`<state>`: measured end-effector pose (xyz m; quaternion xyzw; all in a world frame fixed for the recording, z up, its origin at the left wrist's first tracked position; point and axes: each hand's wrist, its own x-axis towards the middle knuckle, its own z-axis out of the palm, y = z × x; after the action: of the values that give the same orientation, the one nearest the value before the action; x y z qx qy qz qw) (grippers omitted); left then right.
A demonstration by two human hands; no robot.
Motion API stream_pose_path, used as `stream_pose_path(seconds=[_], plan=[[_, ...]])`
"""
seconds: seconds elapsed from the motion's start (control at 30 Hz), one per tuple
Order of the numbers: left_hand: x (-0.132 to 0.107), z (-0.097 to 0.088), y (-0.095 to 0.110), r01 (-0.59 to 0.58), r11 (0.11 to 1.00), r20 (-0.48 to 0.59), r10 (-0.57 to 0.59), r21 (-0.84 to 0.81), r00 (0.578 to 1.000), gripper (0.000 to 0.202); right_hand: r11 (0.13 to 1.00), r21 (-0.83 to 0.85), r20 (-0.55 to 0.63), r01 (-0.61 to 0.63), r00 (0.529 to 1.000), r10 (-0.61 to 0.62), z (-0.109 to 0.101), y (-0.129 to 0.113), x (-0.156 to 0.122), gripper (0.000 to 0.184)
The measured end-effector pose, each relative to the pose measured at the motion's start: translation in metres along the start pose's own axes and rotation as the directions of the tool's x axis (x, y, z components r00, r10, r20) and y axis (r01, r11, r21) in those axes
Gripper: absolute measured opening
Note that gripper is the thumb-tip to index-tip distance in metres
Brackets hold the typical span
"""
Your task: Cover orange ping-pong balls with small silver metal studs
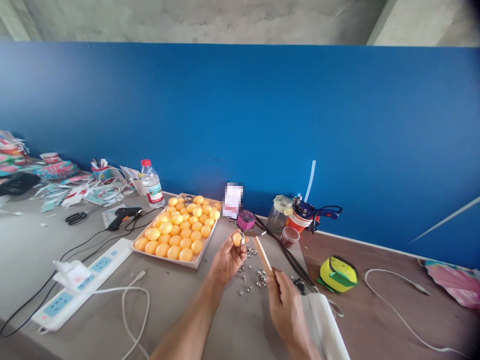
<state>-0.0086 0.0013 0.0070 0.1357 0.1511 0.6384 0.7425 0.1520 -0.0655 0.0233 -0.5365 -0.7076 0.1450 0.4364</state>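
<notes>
My left hand (228, 259) is closed around an orange ping-pong ball (237, 240), with a small shiny metal piece at the ball's right side. In my right hand (287, 302) is a wooden-handled tool (264, 256), gripped by its lower end and slanting up to the left. Its far end, close to the ball, is too small to make out. Below and between the hands lie several small silvery metal pieces (261, 278). A shallow tray (195, 263) full of orange balls rests to the left of my left hand.
A power strip (95, 272), glue gun (123, 217), water bottle (153, 187) and black scissors (76, 218) occupy the left side. Behind the hands stand a purple box (246, 220), clear jar (279, 214) and small tub (290, 237). A yellow-green box (338, 273) sits right, near white cables.
</notes>
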Motion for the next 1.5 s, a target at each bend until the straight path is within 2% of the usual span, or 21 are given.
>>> stream_pose_path(seconds=[0.13,0.27,0.47,0.63,0.8,0.93,1.1,1.27,1.43,1.5], plan=[[0.0024,-0.0039,-0.0006,-0.005,0.999,-0.023,0.004,-0.04,1.0,0.017,1.0,-0.023,0.017,0.005,1.0,-0.005,0.0023,-0.0003,-0.0009,0.032],[0.0024,-0.0048,-0.0002,0.011,0.998,0.024,-0.009,-0.061,1.0,0.021,0.999,-0.053,0.049,-0.011,0.999,0.014,0.0037,0.0002,-0.0015,0.034],[0.0013,-0.0024,-0.001,0.014,0.999,0.022,-0.013,-0.046,1.0,0.024,0.999,-0.038,-0.023,0.002,1.0,-0.003,0.0,0.002,-0.0002,0.033],[0.0018,-0.0041,0.0003,0.014,0.997,0.01,-0.014,-0.078,1.0,0.024,0.999,-0.026,0.085,-0.028,0.996,0.03,0.0002,0.0033,0.0003,0.033],[0.0031,-0.005,0.0003,0.023,0.998,0.011,-0.022,-0.06,1.0,0.027,1.0,-0.01,0.045,-0.024,0.999,0.024,-0.0018,0.0012,-0.0004,0.03],[0.0012,-0.004,0.0012,0.02,0.998,0.024,-0.019,-0.06,1.0,0.026,0.998,-0.031,0.104,-0.055,0.993,0.058,-0.0006,0.0016,-0.0013,0.03],[0.0017,-0.004,-0.0007,0.036,0.998,0.033,-0.034,-0.05,0.999,0.019,0.999,-0.009,0.014,-0.047,0.999,0.047,-0.0035,-0.0001,0.0002,0.033],[0.0029,-0.006,0.0,0.031,0.997,-0.004,-0.032,-0.065,0.999,0.017,0.996,-0.024,0.113,-0.081,0.99,0.083,-0.0022,0.0018,0.0009,0.032],[0.0024,-0.0058,0.0001,0.032,0.999,0.039,-0.031,-0.036,0.999,0.018,0.995,0.008,0.029,-0.101,0.994,0.101,-0.0047,0.0004,0.0017,0.034],[0.0023,-0.0066,-0.0008,0.026,0.999,0.048,-0.025,-0.019,0.999,0.02,0.995,0.009,0.05,-0.1,0.994,0.099,-0.004,0.0008,0.0018,0.033]])
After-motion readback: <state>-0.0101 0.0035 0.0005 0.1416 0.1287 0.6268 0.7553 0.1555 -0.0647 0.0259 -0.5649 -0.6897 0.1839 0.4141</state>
